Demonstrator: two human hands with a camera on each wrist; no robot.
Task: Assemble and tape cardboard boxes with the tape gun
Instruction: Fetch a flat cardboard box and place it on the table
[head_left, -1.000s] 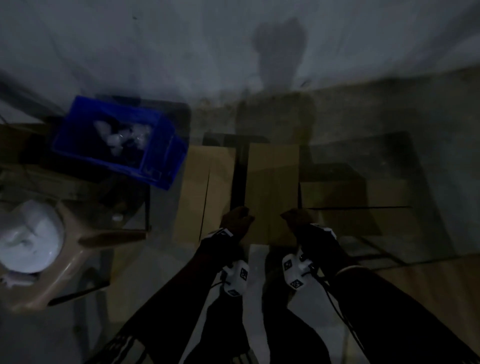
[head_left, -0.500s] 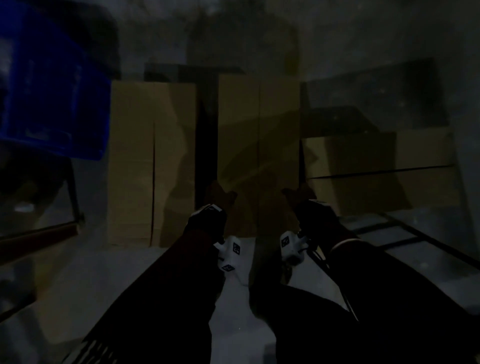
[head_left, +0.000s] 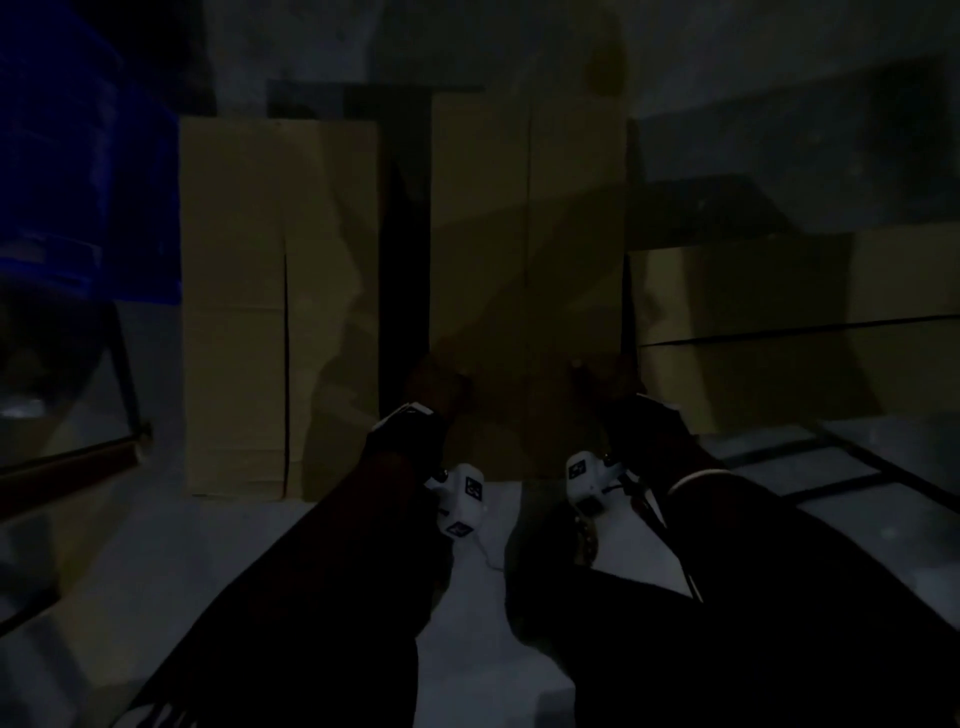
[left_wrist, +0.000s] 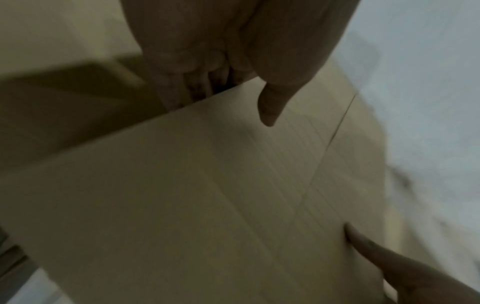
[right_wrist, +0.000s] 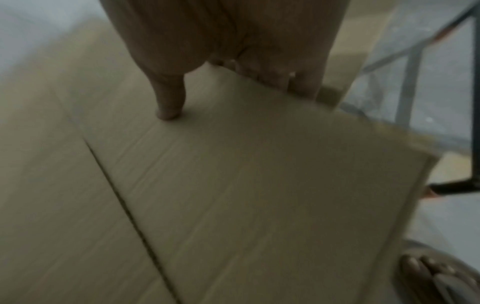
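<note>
From the head view we see three flattened cardboard pieces on the pale floor: a left sheet, the middle flat box and a right sheet, with a blue crate at far left. Only the wrist views show the grips: our left hand pinches the middle flat box's left edge, thumb on top, fingers beneath; our right hand pinches its right edge the same way. A foot shows by the box's corner in the right wrist view alone. Compared with a second ago, the cardboard fills more of the head view, and the white object left of the crate is gone from sight.
</note>
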